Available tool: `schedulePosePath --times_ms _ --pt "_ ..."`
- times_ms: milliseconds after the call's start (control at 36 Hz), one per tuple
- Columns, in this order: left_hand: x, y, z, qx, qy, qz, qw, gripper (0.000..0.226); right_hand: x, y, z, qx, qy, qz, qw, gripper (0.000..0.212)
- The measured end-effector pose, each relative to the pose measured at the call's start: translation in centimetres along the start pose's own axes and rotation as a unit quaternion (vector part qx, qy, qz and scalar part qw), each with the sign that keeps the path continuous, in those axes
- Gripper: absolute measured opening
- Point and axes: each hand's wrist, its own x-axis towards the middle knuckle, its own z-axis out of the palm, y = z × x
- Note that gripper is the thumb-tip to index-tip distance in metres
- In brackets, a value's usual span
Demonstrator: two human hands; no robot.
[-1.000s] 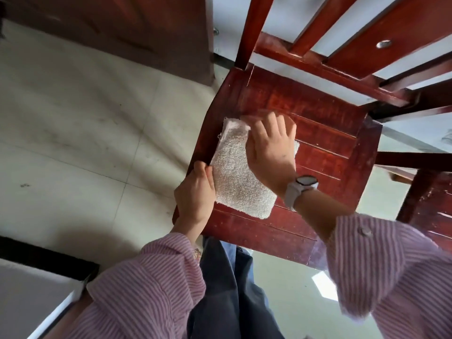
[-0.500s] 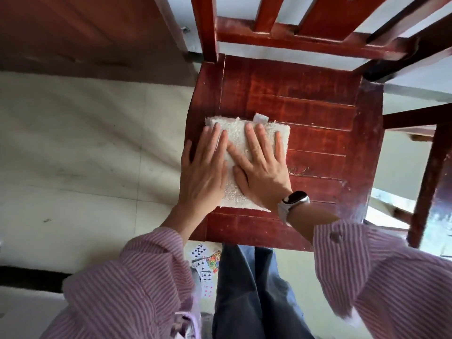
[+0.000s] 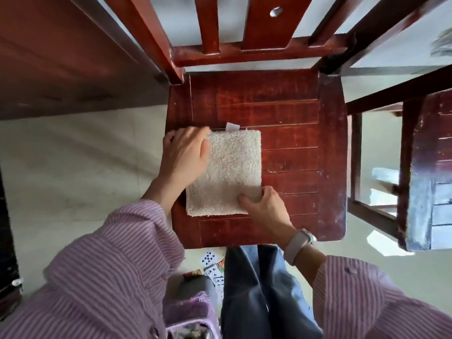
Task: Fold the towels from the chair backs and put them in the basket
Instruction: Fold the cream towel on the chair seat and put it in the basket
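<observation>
A cream towel (image 3: 230,172), folded into a small rectangle with a white tag at its far edge, lies flat on the left half of the red wooden chair seat (image 3: 293,106). My left hand (image 3: 186,155) lies over the towel's left far corner, fingers curled round the edge and thumb on the cloth. My right hand (image 3: 266,206) grips the near right corner, thumb on top, fingers tucked under the edge. A purple basket (image 3: 193,316) shows at the bottom of the view, by my legs, only partly in frame.
The chair's slatted back (image 3: 208,28) rises beyond the seat. A second wooden chair (image 3: 425,167) stands close on the right. A dark wooden panel (image 3: 61,57) fills the upper left. Several playing cards (image 3: 212,263) lie on the pale tiled floor under the seat's front edge.
Both hands lay flat on the towel, pressing it. They have now slid apart to its edges: the left to the far left corner, the right to the near right corner.
</observation>
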Motion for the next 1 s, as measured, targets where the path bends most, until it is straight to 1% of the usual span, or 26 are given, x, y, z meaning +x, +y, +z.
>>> schedulePosePath --times_ms 28,83,167,194,222,250,278,333,389,444,528,556,611,667,694,722,750,778,806,833,889,944,972,1000 --pt "0.0 0.2 -0.1 0.006 0.005 -0.014 1.000 0.034 0.2 -0.3 -0.7 0.023 0.004 0.001 1.000 0.046" --pt "-0.6 0.4 0.1 -0.013 0.001 -0.057 0.998 0.032 1.0 -0.5 -2.7 0.076 0.049 -0.021 0.996 0.042" --pt "-2.6 1.0 1.0 -0.120 -0.019 -0.154 0.981 0.035 3.0 -0.3 -5.8 0.146 0.180 -0.110 0.967 0.047" --pt "-3.3 1.3 1.5 -0.137 -0.022 -0.174 0.975 0.038 3.5 -0.4 -6.8 0.157 0.220 -0.130 0.954 0.048" --pt "-3.8 1.6 2.0 -0.140 -0.016 -0.185 0.973 0.040 4.0 -0.4 -7.6 0.166 0.247 -0.138 0.945 0.048" --pt "-4.3 1.9 2.3 -0.146 -0.005 -0.194 0.970 0.041 4.3 -0.3 -8.1 0.181 0.258 -0.130 0.940 0.048" --pt "-4.5 2.1 2.4 -0.163 0.011 -0.203 0.965 0.042 4.3 -0.3 -8.3 0.199 0.248 -0.106 0.942 0.051" --pt "-4.3 2.5 2.4 -0.223 0.040 -0.228 0.947 0.042 4.3 0.4 -7.6 0.206 0.186 -0.044 0.960 0.052" --pt "-3.6 2.7 2.3 -0.251 0.043 -0.242 0.936 0.041 4.1 1.3 -6.3 0.199 0.143 -0.008 0.970 0.049" --pt "-2.4 2.8 2.2 -0.264 0.013 -0.247 0.932 0.041 4.0 1.4 -5.4 0.216 0.138 0.003 0.967 0.046" --pt "-0.8 3.5 1.7 -0.292 -0.036 -0.272 0.916 0.040 4.0 0.5 -4.8 0.262 0.118 0.028 0.957 0.029" --pt "-0.4 3.8 1.6 -0.299 -0.051 -0.284 0.910 0.040 3.9 0.1 -4.7 0.276 0.109 0.041 0.954 0.027" --pt "0.1 4.2 1.2 -0.325 -0.064 -0.315 0.889 0.036 3.9 -0.2 -4.5 0.301 0.100 0.053 0.947 0.032" --pt "0.2 4.3 0.9 -0.374 -0.076 -0.333 0.862 0.023 3.8 -0.1 -4.6 0.318 0.108 0.051 0.940 0.036" --pt "-0.1 4.4 0.5 -0.400 -0.086 -0.336 0.848 0.020 3.6 0.0 -4.8 0.325 0.117 0.044 0.938 0.037" --pt "-0.3 4.6 0.1 -0.428 -0.098 -0.332 0.835 0.024 3.2 0.1 -5.1 0.329 0.126 0.035 0.935 0.038" --pt "-0.7 4.9 -0.3 -0.444 -0.109 -0.328 0.827 0.034 2.7 0.3 -5.4 0.331 0.136 0.025 0.934 0.039" --pt "-1.2 5.3 -0.7 -0.451 -0.114 -0.322 0.825 0.043 2.1 0.5 -5.8 0.329 0.145 0.013 0.933 0.040" --pt "-1.7 5.9 -1.3 -0.445 -0.109 -0.312 0.832 0.044 1.4 0.8 -6.3 0.328 0.157 0.000 0.932 0.040" --pt "-2.3 6.6 -1.8 -0.435 -0.094 -0.295 0.846 0.039 0.7 1.0 -6.8 0.326 0.168 -0.013 0.930 0.039" --pt "-3.8 8.4 -2.9 -0.396 -0.058 -0.246 0.883 0.025 -0.8 1.6 -8.0 0.330 0.187 -0.030 0.925 0.038" --pt "-5.6 10.7 -4.4 -0.345 -0.031 -0.193 0.918 0.016 -2.8 2.3 -9.3 0.331 0.195 -0.039 0.923 0.036" --pt "-6.5 11.9 -5.1 -0.326 -0.020 -0.170 0.930 0.018 -3.8 2.7 -10.0 0.327 0.199 -0.041 0.923 0.036" --pt "-7.4 13.1 -5.7 -0.320 -0.015 -0.156 0.934 0.025 -5.0 3.2 -10.8 0.321 0.205 -0.043 0.924 0.037"
